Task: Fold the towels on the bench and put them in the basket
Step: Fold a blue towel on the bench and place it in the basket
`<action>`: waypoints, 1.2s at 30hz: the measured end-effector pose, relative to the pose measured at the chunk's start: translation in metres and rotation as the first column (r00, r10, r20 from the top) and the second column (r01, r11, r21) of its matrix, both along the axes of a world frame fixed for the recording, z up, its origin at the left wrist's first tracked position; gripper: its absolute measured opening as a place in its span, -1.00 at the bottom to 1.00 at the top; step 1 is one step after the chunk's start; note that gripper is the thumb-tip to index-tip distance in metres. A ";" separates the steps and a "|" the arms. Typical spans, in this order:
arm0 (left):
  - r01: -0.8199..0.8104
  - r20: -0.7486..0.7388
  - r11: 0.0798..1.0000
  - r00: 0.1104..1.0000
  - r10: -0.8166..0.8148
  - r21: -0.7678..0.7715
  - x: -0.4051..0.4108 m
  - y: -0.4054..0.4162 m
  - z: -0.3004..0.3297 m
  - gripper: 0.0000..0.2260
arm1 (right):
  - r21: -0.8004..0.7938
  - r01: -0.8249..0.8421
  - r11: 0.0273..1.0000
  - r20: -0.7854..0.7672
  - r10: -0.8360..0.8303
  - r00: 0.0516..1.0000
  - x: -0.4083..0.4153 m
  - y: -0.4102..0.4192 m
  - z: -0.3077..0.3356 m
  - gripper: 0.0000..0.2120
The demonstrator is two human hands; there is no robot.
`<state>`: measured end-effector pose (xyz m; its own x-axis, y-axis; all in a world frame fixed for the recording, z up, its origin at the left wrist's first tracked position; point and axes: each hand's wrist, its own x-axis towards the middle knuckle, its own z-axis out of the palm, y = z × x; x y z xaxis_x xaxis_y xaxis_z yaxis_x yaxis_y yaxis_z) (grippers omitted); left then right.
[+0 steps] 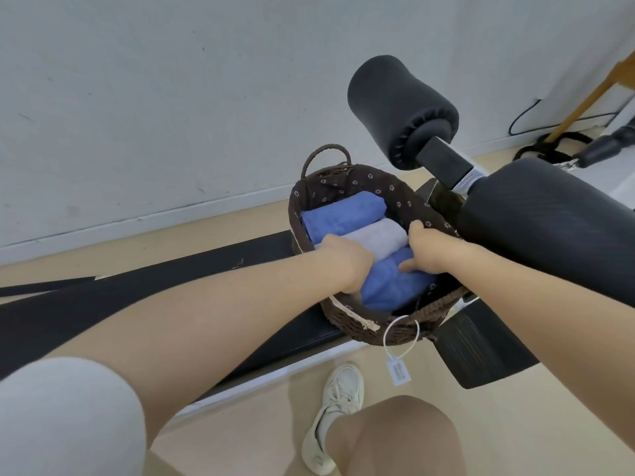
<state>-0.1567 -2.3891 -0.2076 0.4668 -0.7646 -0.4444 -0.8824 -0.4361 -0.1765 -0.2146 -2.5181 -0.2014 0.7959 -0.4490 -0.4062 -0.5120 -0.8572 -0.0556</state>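
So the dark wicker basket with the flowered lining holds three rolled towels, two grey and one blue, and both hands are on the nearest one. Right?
Not quite: the head view shows two blue towels and one grey. The far blue rolled towel and grey rolled towel lie in the dark wicker basket; the left hand and right hand are on the near blue rolled towel.

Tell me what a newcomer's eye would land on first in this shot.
First, the two bare hands, left hand and right hand, reaching into the dark woven basket at centre, pressing down a blue towel at its near end. Behind it lie a grey towel and another blue towel. Above right, a fat black foam roller juts from the bench.
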 end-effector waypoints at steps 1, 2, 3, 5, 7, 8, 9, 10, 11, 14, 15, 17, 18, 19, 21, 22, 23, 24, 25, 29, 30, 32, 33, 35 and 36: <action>0.023 -0.020 0.990 0.999 -0.026 -0.140 0.001 0.004 0.006 -0.63 | -0.049 -0.040 0.998 0.001 0.040 0.999 0.000 0.000 0.002 -0.47; 0.060 -0.064 0.968 0.995 -0.078 -0.245 0.005 0.007 0.009 -0.67 | -0.108 -0.093 0.990 0.015 0.096 0.995 0.000 0.001 0.005 -0.50; 0.082 -0.164 0.940 0.976 -0.142 -0.330 0.003 0.014 0.014 -0.73 | -0.168 -0.155 0.973 0.030 0.163 0.986 -0.002 0.003 0.008 -0.54; 0.049 -0.389 0.939 0.902 -0.189 -0.342 0.000 0.025 0.021 -0.77 | -0.208 -0.270 0.940 0.030 0.282 0.959 -0.007 0.009 0.015 -0.66; 0.053 -0.449 0.961 0.876 -0.175 -0.272 -0.007 0.036 0.019 -0.62 | -0.071 -0.363 0.929 -0.078 0.357 0.931 -0.013 0.014 0.022 -0.75; 0.099 -0.407 0.967 0.893 -0.190 -0.236 -0.010 0.041 0.017 -0.56 | 0.026 -0.358 0.933 -0.156 0.358 0.921 -0.016 0.016 0.025 -0.72; 0.151 -0.362 0.966 0.906 -0.221 -0.211 -0.012 0.045 0.016 -0.52 | 0.104 -0.325 0.940 -0.227 0.341 0.912 -0.018 0.017 0.028 -0.67; 0.203 -0.309 0.963 0.917 -0.251 -0.180 -0.013 0.048 0.013 -0.49 | 0.151 -0.280 0.948 -0.288 0.314 0.905 -0.020 0.017 0.030 -0.62; 0.221 -0.275 0.964 0.927 -0.254 -0.145 -0.014 0.051 0.013 -0.46 | 0.176 -0.239 0.955 -0.340 0.286 0.896 -0.021 0.018 0.031 -0.59; 0.205 -0.215 0.978 0.954 -0.207 -0.035 -0.020 0.045 0.011 -0.44 | 0.196 -0.172 0.965 -0.471 0.247 0.847 -0.020 0.018 0.026 -0.50; 0.184 -0.213 0.983 0.960 -0.180 0.002 -0.022 0.040 0.010 -0.45 | 0.187 -0.167 0.968 -0.507 0.241 0.827 -0.019 0.019 0.025 -0.49; 0.102 -0.270 0.993 0.959 -0.081 0.063 -0.024 0.030 0.014 -0.51 | 0.134 -0.203 0.970 -0.547 0.243 0.801 -0.017 0.025 0.025 -0.50; 0.072 -0.300 0.994 0.953 -0.046 0.078 -0.024 0.026 0.017 -0.55 | 0.096 -0.235 0.967 -0.553 0.248 0.795 -0.017 0.030 0.026 -0.51; 0.064 -0.308 0.995 0.951 -0.037 0.076 -0.024 0.026 0.021 -0.58 | 0.065 -0.266 0.962 -0.548 0.257 0.796 -0.018 0.035 0.028 -0.52; 0.124 -0.223 0.992 0.968 -0.118 0.010 -0.023 0.035 0.023 -0.60 | 0.033 -0.307 0.951 -0.488 0.283 0.826 -0.021 0.046 0.033 -0.57; 0.181 -0.125 0.981 0.974 -0.188 -0.064 -0.023 0.044 0.022 -0.58 | 0.028 -0.317 0.948 -0.423 0.299 0.855 -0.022 0.048 0.033 -0.60; 0.249 -0.003 0.955 0.967 -0.253 -0.162 -0.021 0.057 0.019 -0.56 | 0.015 -0.311 0.950 -0.325 0.299 0.897 -0.024 0.048 0.034 -0.64; 0.311 0.108 0.912 0.950 -0.292 -0.267 -0.020 0.073 0.017 -0.54 | -0.014 -0.286 0.958 -0.207 0.277 0.938 -0.026 0.046 0.035 -0.68; 0.356 0.185 0.866 0.933 -0.308 -0.353 -0.018 0.092 0.015 -0.53 | -0.063 -0.253 0.965 -0.075 0.248 0.966 -0.028 0.046 0.036 -0.71; 0.225 0.183 0.771 0.973 -0.143 -0.596 -0.011 0.172 0.010 -0.58 | -0.213 -0.208 0.955 0.370 0.276 0.887 -0.028 0.084 0.049 -0.79; 0.128 0.137 0.787 0.989 -0.056 -0.603 -0.011 0.189 0.009 -0.56 | -0.184 -0.251 0.950 0.444 0.308 0.841 -0.026 0.102 0.052 -0.80; -0.101 0.050 0.828 0.987 0.154 -0.552 -0.008 0.219 0.003 -0.57 | -0.116 -0.364 0.924 0.528 0.368 0.766 -0.015 0.143 0.057 -0.80; -0.186 0.029 0.826 0.971 0.237 -0.533 -0.003 0.232 0.001 -0.59 | -0.106 -0.407 0.907 0.532 0.398 0.747 -0.007 0.162 0.058 -0.78; -0.321 -0.041 0.758 0.930 0.364 -0.568 0.007 0.257 -0.003 -0.62 | -0.096 -0.473 0.876 0.515 0.450 0.730 0.013 0.197 0.050 -0.76; -0.374 -0.086 0.710 0.910 0.406 -0.597 0.011 0.269 -0.005 -0.62 | -0.075 -0.499 0.863 0.501 0.465 0.730 0.023 0.213 0.042 -0.75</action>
<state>-0.1452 -2.1198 -0.2124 0.7909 -0.6088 0.0611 -0.6077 -0.7697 0.1956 -0.1919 -2.3054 -0.1594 0.9947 0.0624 0.0818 0.0805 -0.9673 -0.2405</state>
